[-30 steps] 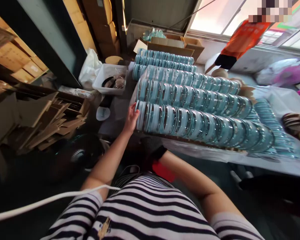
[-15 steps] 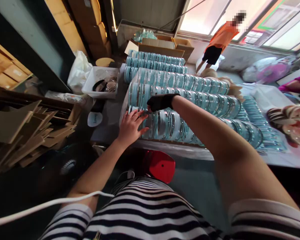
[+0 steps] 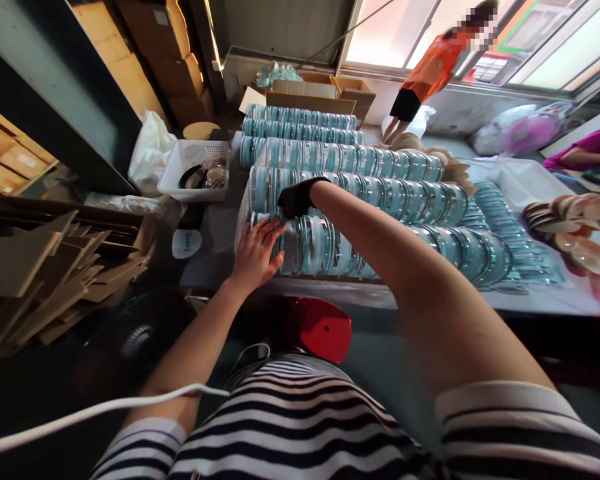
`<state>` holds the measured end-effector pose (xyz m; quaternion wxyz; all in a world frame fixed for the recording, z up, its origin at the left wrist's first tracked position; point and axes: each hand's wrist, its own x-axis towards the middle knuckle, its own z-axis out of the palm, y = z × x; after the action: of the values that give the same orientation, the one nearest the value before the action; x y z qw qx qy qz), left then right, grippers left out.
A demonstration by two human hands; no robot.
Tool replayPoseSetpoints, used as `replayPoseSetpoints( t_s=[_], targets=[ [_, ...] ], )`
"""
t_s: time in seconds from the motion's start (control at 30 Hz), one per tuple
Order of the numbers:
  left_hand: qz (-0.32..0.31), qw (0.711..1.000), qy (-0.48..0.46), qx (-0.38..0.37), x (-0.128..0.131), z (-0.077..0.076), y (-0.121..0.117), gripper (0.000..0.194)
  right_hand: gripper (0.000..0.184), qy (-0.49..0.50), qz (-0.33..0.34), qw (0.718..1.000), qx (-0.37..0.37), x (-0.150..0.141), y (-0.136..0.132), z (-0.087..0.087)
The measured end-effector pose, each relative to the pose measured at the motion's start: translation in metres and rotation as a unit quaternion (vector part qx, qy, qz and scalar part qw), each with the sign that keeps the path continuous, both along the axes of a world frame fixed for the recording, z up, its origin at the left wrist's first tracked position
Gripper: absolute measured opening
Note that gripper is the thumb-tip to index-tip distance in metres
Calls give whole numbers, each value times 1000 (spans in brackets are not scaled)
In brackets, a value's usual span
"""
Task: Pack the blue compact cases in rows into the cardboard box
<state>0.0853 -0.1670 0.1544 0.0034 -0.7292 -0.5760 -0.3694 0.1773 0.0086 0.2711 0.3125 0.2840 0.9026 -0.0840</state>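
Several long rows of round glass lids with blue rims (image 3: pixel 360 190) stand on edge across a table (image 3: pixel 215 227). My left hand (image 3: pixel 254 252) lies with spread fingers against the left end of the nearest row (image 3: pixel 325 243). My right hand (image 3: pixel 296 198), in a black glove, reaches over that row near its left end, its fingers curled onto the lids' top edges. What the glove grips is hidden.
A white basket (image 3: pixel 195 170) with dark items sits left of the rows, a white bag behind it. Cardboard sheets (image 3: pixel 55 267) pile at the left. A red stool (image 3: pixel 320 329) stands below the table. A person in orange (image 3: pixel 425 73) stands by the far window.
My right arm came up from below the table and reached over the nearest row. My left hand shifted from the row's end face to lie spread against its lower left end.
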Motion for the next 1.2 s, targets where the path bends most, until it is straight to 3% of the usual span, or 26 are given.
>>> replayPoseSetpoints(
  t_s=[0.1,0.17,0.33,0.47,0.63,0.77,0.87,1.07,1.13,1.2],
  targets=[
    [3,1000,2,-1,0,-2,0,54,36,31,68,987,142,-1,-22,1],
    [0,1000,-7,1,0,-3,1,55,36,52,97,974,200,3,-31,0],
    [0,1000,-20,7,-1,-3,3,50,36,80,88,981,156,18,-26,-1],
    [-7,1000,-22,5,-1,-2,3,50,41,45,91,988,120,13,-25,5],
    [-10,999,-45,5,-3,-4,4,50,38,26,125,975,180,7,-33,6],
    [-1,999,-39,2,-5,-4,6,52,34,131,119,957,232,34,-52,0],
    [-12,999,-30,-7,-4,-2,6,52,40,197,89,949,229,66,-89,-22],
    [-11,997,-68,-21,-4,1,3,52,45,192,-22,973,123,93,-169,-116],
    [-11,997,-74,-24,-2,5,0,51,45,188,-39,976,99,96,-177,-126],
    [1,998,-63,-20,3,12,-2,48,41,197,-33,977,76,102,-169,-112]
  ],
)
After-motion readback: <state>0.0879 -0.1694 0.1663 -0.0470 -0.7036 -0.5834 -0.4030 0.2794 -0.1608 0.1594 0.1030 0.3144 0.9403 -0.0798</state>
